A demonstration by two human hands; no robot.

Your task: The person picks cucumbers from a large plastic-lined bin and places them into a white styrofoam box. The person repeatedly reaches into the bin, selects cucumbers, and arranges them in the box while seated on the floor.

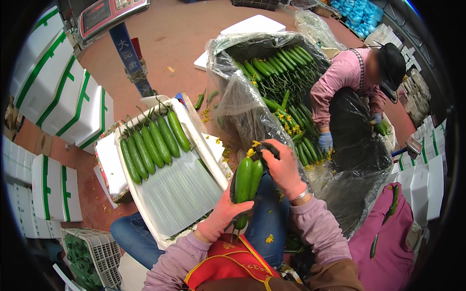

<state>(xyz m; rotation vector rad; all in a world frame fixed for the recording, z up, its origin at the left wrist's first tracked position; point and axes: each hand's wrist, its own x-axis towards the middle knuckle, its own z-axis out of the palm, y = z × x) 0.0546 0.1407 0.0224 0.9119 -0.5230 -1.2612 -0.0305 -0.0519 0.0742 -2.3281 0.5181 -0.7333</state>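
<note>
My left hand point(229, 209), in a pink glove with dark palm, grips a few cucumbers point(244, 180) held upright above my lap. At their flower ends is my right hand point(282, 165), gloved alike, its thumb and fingers bent around a yellow blossom point(256, 143); whether it also holds a cucumber is hidden. Left of my hands a white foam box point(209, 156) stands tilted. A row of cucumbers point(153, 145) lies across its far part, on translucent film point(174, 192) that covers more cucumbers.
A large plastic-lined container point(251, 105) holds many cucumbers point(276, 65). A co-worker point(338, 80) in blue gloves leans over it. A scale point(127, 58) stands beyond the box. Taped foam boxes point(54, 83) are stacked left, above a plastic crate point(105, 254). Purple cloth point(386, 232) with cucumbers lies right.
</note>
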